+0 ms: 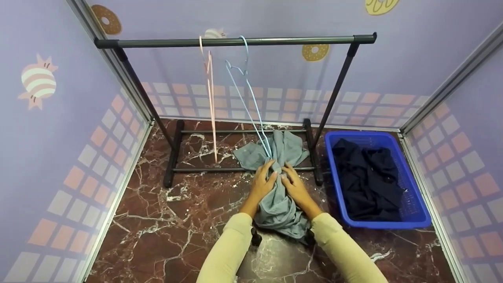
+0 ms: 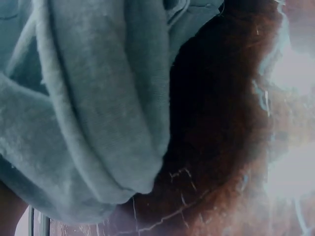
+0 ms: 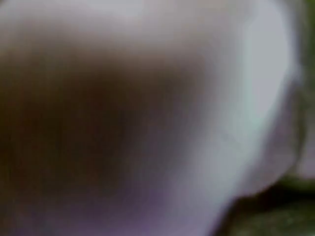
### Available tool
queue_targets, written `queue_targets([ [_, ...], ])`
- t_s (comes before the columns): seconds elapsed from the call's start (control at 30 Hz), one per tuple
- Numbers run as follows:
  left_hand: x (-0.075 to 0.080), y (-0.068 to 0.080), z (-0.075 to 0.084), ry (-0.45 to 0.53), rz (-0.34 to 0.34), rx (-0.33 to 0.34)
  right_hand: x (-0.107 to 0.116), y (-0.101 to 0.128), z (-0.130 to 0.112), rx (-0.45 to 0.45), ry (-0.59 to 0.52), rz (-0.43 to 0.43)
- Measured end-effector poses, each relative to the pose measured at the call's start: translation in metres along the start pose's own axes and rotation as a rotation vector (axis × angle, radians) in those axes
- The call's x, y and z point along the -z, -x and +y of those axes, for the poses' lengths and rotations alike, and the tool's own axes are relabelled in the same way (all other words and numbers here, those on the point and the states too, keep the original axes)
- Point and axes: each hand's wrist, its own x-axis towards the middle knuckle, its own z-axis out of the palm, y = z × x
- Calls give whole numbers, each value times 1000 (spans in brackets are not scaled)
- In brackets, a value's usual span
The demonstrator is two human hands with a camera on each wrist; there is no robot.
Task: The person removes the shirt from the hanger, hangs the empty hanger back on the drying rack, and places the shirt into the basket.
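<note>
While both hands gripped the crumpled grey-green cotton garment point(image 1: 279, 196) on the marble floor point(image 1: 165, 232), the left hand point(image 1: 263, 182) and right hand point(image 1: 294, 186) had fingers curled into its folds beside the pale blue wire hanger point(image 1: 251, 106). It lay at the black metal rack's point(image 1: 235, 40) base, left of the blue plastic basket point(image 1: 412, 204).

Floor point(image 1: 165, 236): red-brown veined marble; bears clothes rack point(image 1: 235, 41), crumpled grey garment point(image 1: 281, 204), blue basket point(image 1: 412, 220) of dark clothes point(image 1: 369, 181).
</note>
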Motion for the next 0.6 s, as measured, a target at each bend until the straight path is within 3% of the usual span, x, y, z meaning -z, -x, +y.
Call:
queue_targets([
  [0.17,8,0,2,-13,-8,45,16,5,-9,4,90,26],
  [0.33,17,-4,4,-60,-55,32,28,23,-22,48,159,88],
  [0.43,24,-11,2,-112,-47,24,27,38,-30,86,259,62],
  [0.6,37,-31,-5,-159,-49,69,16,58,-30,207,420,29],
])
